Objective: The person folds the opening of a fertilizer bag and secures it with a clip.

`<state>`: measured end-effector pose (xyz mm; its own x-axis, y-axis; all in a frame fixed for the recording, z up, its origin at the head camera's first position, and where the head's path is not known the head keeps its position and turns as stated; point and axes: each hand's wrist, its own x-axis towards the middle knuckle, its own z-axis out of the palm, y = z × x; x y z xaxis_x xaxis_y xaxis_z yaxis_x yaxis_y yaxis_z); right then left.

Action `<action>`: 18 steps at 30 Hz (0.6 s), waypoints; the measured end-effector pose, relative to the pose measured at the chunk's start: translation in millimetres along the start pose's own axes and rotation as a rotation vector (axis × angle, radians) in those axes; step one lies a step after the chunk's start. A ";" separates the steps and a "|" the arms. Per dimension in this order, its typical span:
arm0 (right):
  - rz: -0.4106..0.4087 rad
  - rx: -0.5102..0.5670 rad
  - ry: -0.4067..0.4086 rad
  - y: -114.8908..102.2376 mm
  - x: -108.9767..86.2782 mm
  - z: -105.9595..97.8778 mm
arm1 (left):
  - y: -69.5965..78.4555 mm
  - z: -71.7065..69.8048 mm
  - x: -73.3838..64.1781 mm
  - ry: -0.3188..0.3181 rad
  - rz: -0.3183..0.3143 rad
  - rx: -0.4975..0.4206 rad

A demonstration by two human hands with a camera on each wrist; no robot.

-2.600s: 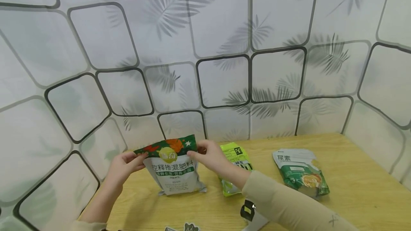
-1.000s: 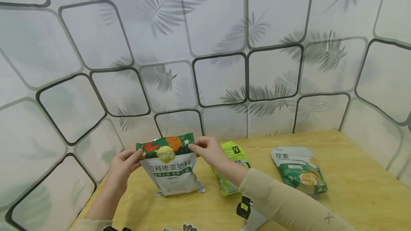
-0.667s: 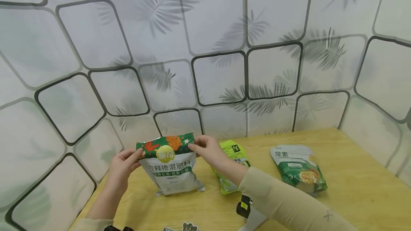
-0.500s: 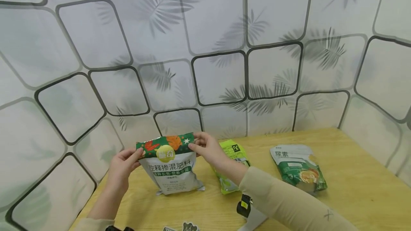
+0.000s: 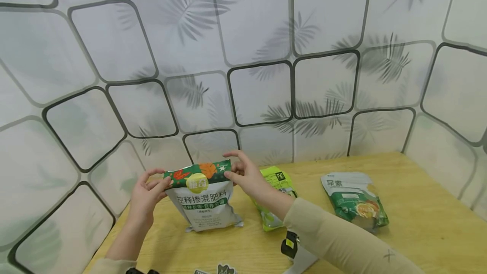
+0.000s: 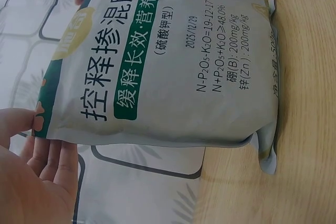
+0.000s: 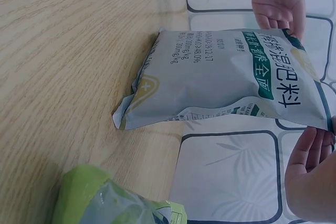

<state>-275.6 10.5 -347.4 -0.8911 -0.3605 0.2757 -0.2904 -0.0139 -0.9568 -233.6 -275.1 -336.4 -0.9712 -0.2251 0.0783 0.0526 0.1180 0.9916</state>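
A grey-white fertilizer bag [image 5: 205,206] with a green top band stands upright on the wooden table, its base on the tabletop. My left hand [image 5: 143,193] pinches the band's left corner between thumb and fingers. At the opposite corner, my right hand [image 5: 247,179] pinches with the thumb in front, its index finger lifted off the bag. The left wrist view shows the bag's printed front [image 6: 168,66] close up, with the left thumb over the corner. In the right wrist view both hands hold the top edge of the bag [image 7: 210,77].
A lime-green bag [image 5: 272,219] lies just right of the held bag, partly behind my right forearm. Farther right lies a white and green bag [image 5: 355,202]. Bear-shaped stickers [image 5: 226,269] lie at the front edge of the view. Patterned cloth [image 5: 262,96] surrounds the table [image 5: 426,223].
The bag's top has straightened since the earliest frame, and the left hand has shifted its hold on the corner. Just now the right index finger has lifted and the left fingers have risen slightly.
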 end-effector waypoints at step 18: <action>0.014 -0.095 0.000 2.8 -0.4 0.0 | -4.7 1.7 -0.6 0.005 0.061 0.022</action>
<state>-276.1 10.6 -350.1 -0.8953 -0.3602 0.2623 -0.3097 0.0798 -0.9475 -233.6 -273.9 -341.2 -0.9651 -0.2218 0.1392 0.1066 0.1529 0.9825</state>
